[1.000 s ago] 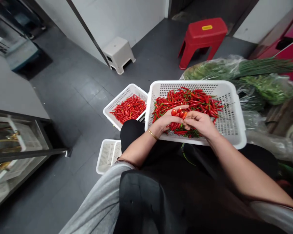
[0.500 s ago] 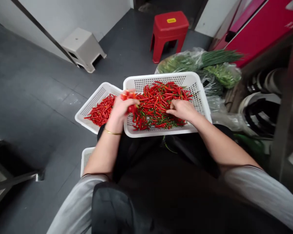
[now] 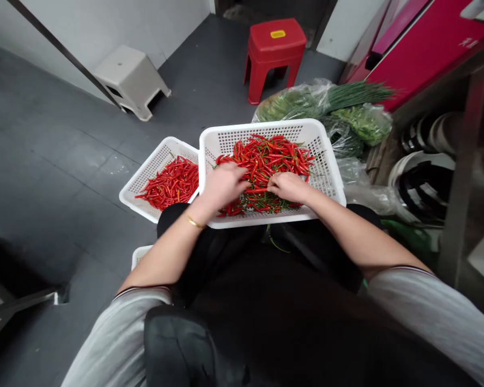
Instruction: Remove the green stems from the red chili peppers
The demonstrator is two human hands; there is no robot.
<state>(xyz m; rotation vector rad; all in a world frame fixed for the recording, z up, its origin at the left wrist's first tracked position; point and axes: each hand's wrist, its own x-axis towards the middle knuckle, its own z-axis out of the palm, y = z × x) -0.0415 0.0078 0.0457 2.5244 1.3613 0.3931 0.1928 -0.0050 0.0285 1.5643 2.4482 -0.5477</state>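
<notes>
A white perforated basket (image 3: pixel 327 161) holding many red chilies (image 3: pixel 262 156) with green stems rests on my lap. Over its left part is my left hand (image 3: pixel 225 185), palm down, fingers bent toward the chilies. Those fingers are slightly blurred, and whatever lies under the palm is hidden. My right hand (image 3: pixel 289 187) is closed in the middle of the basket, its thumb and fingertips pinching a red chili (image 3: pixel 260 190) that points left. Left of the lap basket is a second white basket (image 3: pixel 143 173) with more red chilies (image 3: pixel 173 183), apparently lower down.
A red stool (image 3: pixel 276 48) and a pale stool (image 3: pixel 129 78) stand on the grey floor ahead. Bagged greens (image 3: pixel 292 102) and chives (image 3: pixel 358 97) lie beyond the basket. Right, a shelf holds round containers (image 3: pixel 425 185). Another white basket (image 3: pixel 139 252) shows beside my left arm.
My left hand, which held a handful of red chilies near the basket's left rim, has moved right and down over the pile. My right hand has shifted slightly left and now pinches a chili.
</notes>
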